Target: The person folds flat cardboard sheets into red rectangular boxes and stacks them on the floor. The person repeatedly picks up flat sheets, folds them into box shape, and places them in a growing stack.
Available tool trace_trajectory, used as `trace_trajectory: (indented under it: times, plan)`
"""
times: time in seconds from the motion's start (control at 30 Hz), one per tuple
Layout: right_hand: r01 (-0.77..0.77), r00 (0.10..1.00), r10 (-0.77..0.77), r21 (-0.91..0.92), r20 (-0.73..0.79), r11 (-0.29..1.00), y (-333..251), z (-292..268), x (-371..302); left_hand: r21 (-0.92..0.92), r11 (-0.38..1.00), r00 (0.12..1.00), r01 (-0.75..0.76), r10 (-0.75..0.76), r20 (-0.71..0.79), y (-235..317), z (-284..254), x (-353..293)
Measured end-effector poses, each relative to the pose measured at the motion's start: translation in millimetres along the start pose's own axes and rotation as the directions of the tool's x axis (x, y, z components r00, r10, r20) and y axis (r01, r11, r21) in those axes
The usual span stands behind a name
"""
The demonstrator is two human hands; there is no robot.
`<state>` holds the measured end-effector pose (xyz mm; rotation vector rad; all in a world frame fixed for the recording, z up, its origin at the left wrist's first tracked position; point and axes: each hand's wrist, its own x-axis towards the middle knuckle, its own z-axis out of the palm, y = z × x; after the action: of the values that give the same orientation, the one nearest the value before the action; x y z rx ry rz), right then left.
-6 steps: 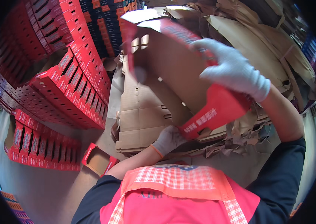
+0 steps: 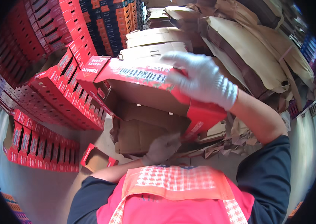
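Observation:
An open cardboard tray box (image 2: 143, 76), red outside and brown inside, hangs tilted in front of me above flat cardboard. My right hand (image 2: 202, 80), in a white glove, grips its far wall near the right corner, thumb inside the printed side and fingers over the rim. Low by the box's near right corner is my left hand (image 2: 163, 147), also gloved, shaded and blurred. Whether its fingers touch the box does not show clearly. Beneath lies a brown flattened cardboard sheet (image 2: 135, 138), partly covered by the box.
Tall stacks of red boxes (image 2: 66, 80) rise on the left, with a lower row of red boxes (image 2: 40, 145) nearer. A single red box (image 2: 96, 158) stands by my left forearm. Bundles of brown cardboard (image 2: 247, 52) fill the far right. Dark and orange boxes (image 2: 109, 26) are stacked behind.
The box has swung left and levelled out, its printed far wall now facing up. My right hand moved left with it; my left hand shifted slightly down and left.

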<state>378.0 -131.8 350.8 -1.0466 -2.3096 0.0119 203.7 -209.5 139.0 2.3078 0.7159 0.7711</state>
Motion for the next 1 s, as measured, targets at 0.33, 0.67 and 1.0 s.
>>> trace_trajectory:
  times: [0.33,0.67,1.0]
  plan:
    - [-0.155,0.944,0.078,-0.222,-0.322,0.963,27.6,-21.0,-9.4,0.526,0.846,0.990,0.084,-0.133,0.055,74.1,-166.5,156.4]
    - [-0.035,0.991,0.065,-0.237,0.117,0.971,58.9,-54.7,-0.4,0.543,0.840,0.998,-0.001,-0.034,0.055,71.1,-167.2,153.7]
    - [-0.353,0.888,0.417,-0.293,0.193,0.888,74.3,6.0,34.7,0.409,0.909,0.956,-0.083,0.188,-0.224,42.6,-143.5,137.5]
